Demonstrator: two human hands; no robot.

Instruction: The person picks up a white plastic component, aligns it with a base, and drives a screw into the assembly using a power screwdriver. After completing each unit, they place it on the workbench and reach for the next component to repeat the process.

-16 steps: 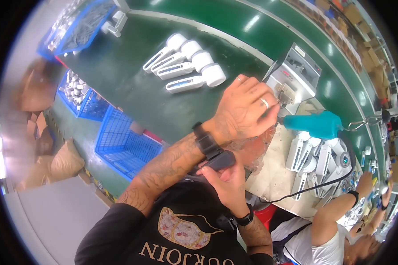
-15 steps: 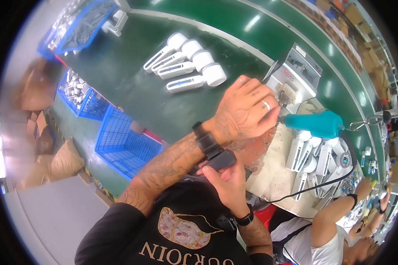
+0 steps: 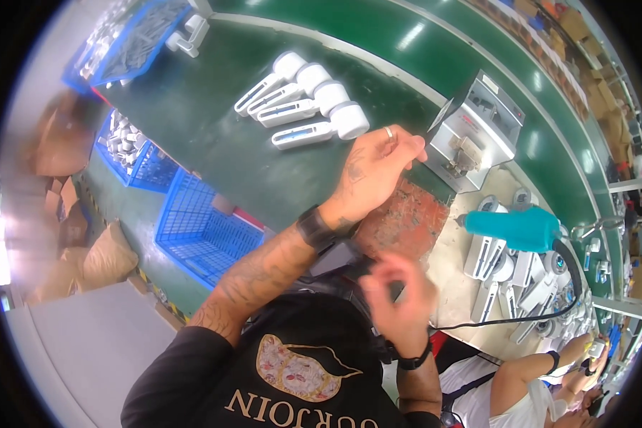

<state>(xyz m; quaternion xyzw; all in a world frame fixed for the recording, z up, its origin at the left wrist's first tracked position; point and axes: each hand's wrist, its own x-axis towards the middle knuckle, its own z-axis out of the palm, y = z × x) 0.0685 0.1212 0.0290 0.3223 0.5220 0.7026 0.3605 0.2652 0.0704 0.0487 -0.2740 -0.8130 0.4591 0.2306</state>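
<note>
My left hand (image 3: 379, 170) is over the table, fingers curled and thumb against them beside the grey box-shaped machine (image 3: 471, 139). Anything pinched there is too small to make out. Lower down, my right hand (image 3: 401, 294) is smeared by motion, close to my body and apart from the left. A dark flat device (image 3: 337, 255) sits by my left wrist strap. To the right, a teal electric screwdriver (image 3: 513, 230) hangs from a metal hook, touched by neither hand. Several white housings (image 3: 303, 134) with long handles and round heads lie in a row beyond my left hand.
A worn reddish board (image 3: 406, 221) lies on the table below my left hand. More white housings (image 3: 488, 257) are piled under the screwdriver, with a black cable nearby. Blue baskets (image 3: 207, 228) stand at the left. A co-worker (image 3: 524, 385) works at lower right.
My right hand has left the dark device at my left wrist and moved right. My left hand has turned and drawn back from the screwdriver's tip. The screwdriver hangs slightly lower.
</note>
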